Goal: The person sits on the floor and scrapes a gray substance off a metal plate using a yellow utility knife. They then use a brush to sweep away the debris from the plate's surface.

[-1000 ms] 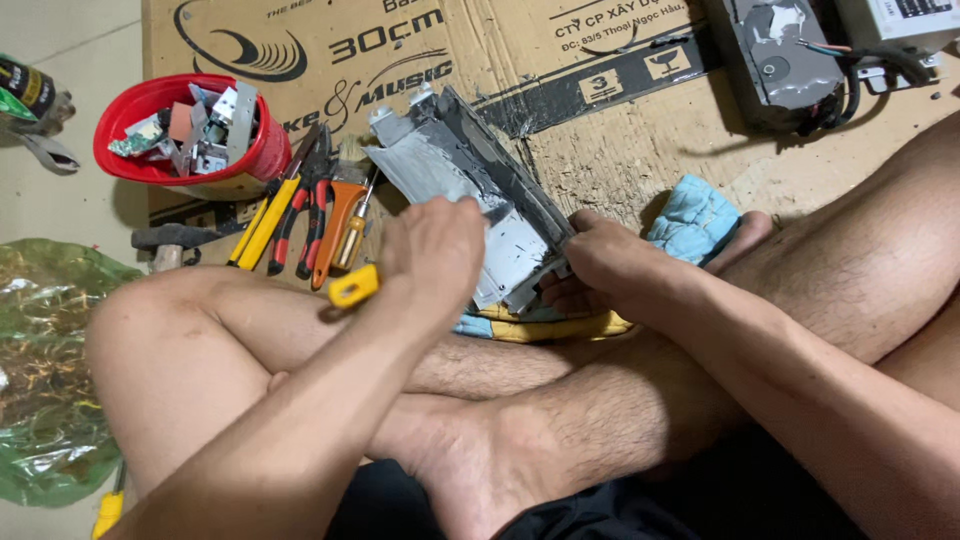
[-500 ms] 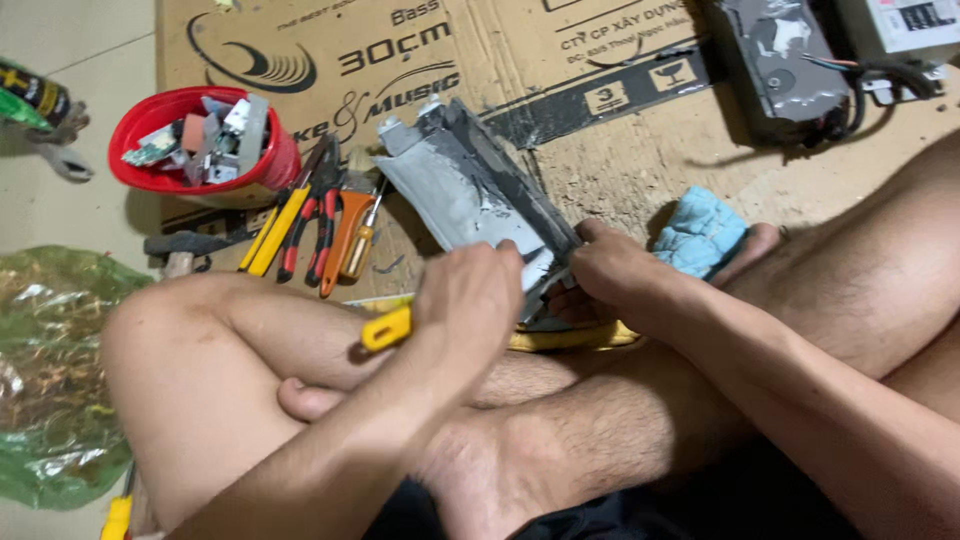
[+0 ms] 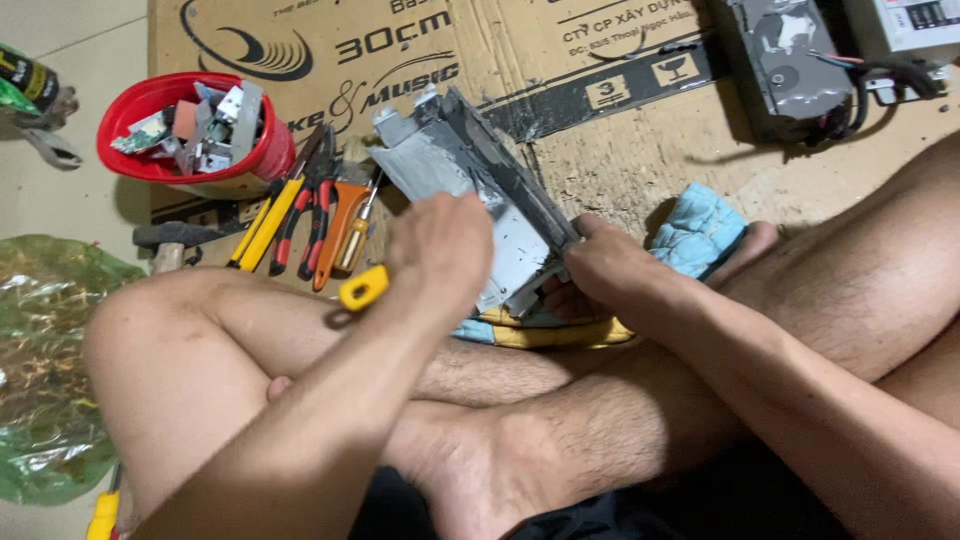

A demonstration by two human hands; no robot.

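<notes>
I sit cross-legged on flattened cardboard (image 3: 620,160). My right hand (image 3: 610,265) grips the near end of a grey metal casing (image 3: 470,175), holding it tilted with its far end up. My left hand (image 3: 440,245) is closed around a yellow-handled screwdriver (image 3: 362,290), whose handle sticks out toward me; the tip is hidden behind the hand, against the casing. A blue and yellow cloth (image 3: 700,235) lies under and beside the casing.
A red bowl (image 3: 255,165) of small parts stands at the left. Pliers and screwdrivers (image 3: 310,215) lie next to it, with a hammer (image 3: 175,238). A green plastic bag (image 3: 45,360) lies at far left. Dark electronic units (image 3: 790,60) with cables rest at the top right.
My left hand with the yellow screwdriver has shifted along the casing, and the view has drifted. My right hand keeps its grip on the casing.
</notes>
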